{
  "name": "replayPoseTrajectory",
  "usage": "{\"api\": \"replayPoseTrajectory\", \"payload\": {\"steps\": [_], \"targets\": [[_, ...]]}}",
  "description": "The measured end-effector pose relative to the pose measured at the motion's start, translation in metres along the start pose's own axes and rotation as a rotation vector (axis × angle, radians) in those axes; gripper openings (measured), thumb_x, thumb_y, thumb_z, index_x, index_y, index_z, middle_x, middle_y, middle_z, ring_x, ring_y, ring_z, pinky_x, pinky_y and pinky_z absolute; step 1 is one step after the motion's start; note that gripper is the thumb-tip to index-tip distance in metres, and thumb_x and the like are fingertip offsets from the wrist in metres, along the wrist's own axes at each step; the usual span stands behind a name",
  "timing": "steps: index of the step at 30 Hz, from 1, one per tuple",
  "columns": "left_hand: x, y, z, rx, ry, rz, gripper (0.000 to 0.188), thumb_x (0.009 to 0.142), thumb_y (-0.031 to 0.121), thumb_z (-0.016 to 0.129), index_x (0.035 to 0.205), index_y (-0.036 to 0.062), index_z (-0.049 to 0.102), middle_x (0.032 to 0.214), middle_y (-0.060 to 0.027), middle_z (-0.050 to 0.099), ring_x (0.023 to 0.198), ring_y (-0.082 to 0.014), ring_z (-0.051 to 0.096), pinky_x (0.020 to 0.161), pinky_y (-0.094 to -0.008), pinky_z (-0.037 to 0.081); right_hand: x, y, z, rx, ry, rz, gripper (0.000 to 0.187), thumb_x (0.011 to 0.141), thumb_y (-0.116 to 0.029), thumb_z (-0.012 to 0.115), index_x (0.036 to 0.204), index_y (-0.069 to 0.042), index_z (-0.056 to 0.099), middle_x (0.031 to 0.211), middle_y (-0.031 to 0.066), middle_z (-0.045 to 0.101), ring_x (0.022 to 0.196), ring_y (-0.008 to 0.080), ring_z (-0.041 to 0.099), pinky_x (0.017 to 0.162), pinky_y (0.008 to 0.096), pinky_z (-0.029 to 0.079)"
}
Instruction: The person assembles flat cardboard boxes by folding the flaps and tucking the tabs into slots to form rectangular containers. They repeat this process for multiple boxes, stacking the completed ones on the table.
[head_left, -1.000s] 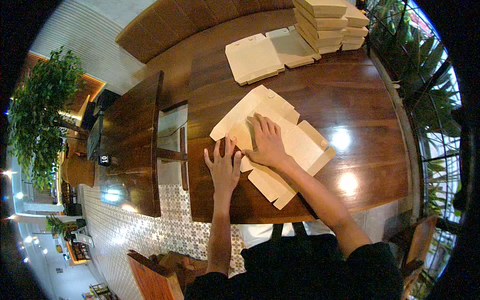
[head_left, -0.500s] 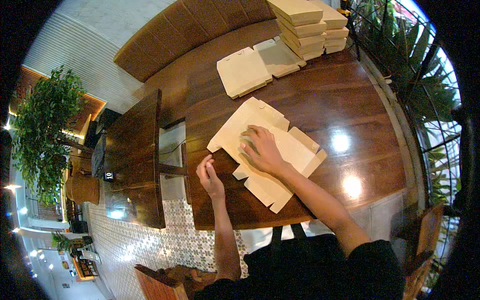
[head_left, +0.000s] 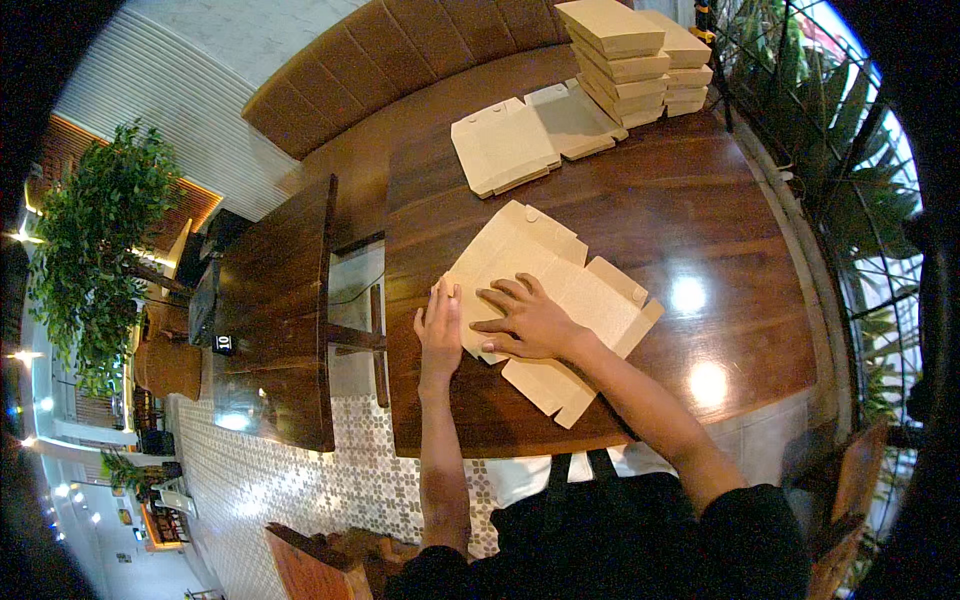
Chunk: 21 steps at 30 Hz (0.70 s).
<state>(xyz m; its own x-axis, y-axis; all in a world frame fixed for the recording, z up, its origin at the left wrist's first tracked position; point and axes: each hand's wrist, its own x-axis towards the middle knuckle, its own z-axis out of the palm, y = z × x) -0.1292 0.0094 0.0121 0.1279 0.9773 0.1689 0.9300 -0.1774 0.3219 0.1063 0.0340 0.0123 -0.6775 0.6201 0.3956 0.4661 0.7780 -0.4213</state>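
Note:
A flattened brown cardboard box blank point(head_left: 600, 300) with cut flaps and tabs lies unfolded on the dark wooden table in front of me. My right hand point(head_left: 530, 322) rests palm down on its left part, fingers spread. At the left edge of the cardboard, my left hand point(head_left: 440, 330) has its fingers stretched out against the side flap, which it partly hides. Both hands touch the same blank, and neither is wrapped round it.
Farther back lies another opened cardboard box point(head_left: 505, 145), beside stacks of folded boxes point(head_left: 620, 65). The wooden table point(head_left: 720, 240) has a rounded near edge. A second table point(head_left: 275, 320) stands left across a gap. A brown padded bench point(head_left: 400, 70) runs behind; a metal grille with plants borders the right.
My left hand has moved up from beside the cardboard onto its left flap. My right hand has slid slightly nearer me and spread its fingers. The view has shifted a little.

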Motion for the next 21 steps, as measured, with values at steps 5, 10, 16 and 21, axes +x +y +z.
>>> {"api": "replayPoseTrajectory", "payload": {"steps": [5, 10, 16, 21], "targets": [[0.001, 0.001, 0.016, 0.029, 0.087, 0.06, 0.056, 0.116, 0.039, 0.036, 0.156, 0.0033, 0.051, 0.164, -0.018, 0.046, 0.159, -0.0334, 0.031, 0.132, -0.0536, 0.015, 0.0, -0.001, 0.0, 0.009, 0.001, 0.019, 0.05, 0.099, -0.06, 0.059, 0.133, -0.026, 0.075, 0.157, 0.0138, 0.052, 0.148, 0.0372, 0.042, 0.124, 0.0639, 0.024], [0.002, -0.002, 0.013, -0.025, 0.078, 0.074, 0.051, 0.113, 0.034, 0.048, 0.152, 0.0017, 0.054, 0.159, -0.0196, 0.051, 0.154, -0.0358, 0.04, 0.128, -0.0528, 0.028, 0.001, 0.001, 0.0, -0.035, 0.001, -0.008, 0.047, 0.1, -0.055, 0.061, 0.134, -0.025, 0.073, 0.156, 0.0138, 0.052, 0.146, 0.0369, 0.043, 0.123, 0.0623, 0.025], [0.018, 0.001, -0.004, -0.081, 0.165, 0.158, 0.039, 0.11, 0.027, 0.057, 0.14, 0.0026, 0.06, 0.138, -0.0185, 0.067, 0.127, -0.0368, 0.065, 0.109, -0.0506, 0.047, 0.003, 0.0, 0.0, -0.019, 0.013, -0.002, 0.051, 0.099, -0.061, 0.058, 0.136, -0.028, 0.072, 0.155, 0.0135, 0.054, 0.147, 0.0388, 0.043, 0.123, 0.0664, 0.025], [0.022, 0.008, -0.009, -0.121, 0.136, 0.046, 0.033, 0.107, 0.024, 0.06, 0.132, 0.0024, 0.062, 0.126, -0.0186, 0.072, 0.112, -0.0365, 0.072, 0.103, -0.0498, 0.05, 0.002, 0.001, 0.002, -0.044, -0.003, -0.002, 0.05, 0.1, -0.06, 0.058, 0.138, -0.029, 0.069, 0.156, 0.0136, 0.053, 0.147, 0.0396, 0.043, 0.122, 0.0664, 0.027]]}}
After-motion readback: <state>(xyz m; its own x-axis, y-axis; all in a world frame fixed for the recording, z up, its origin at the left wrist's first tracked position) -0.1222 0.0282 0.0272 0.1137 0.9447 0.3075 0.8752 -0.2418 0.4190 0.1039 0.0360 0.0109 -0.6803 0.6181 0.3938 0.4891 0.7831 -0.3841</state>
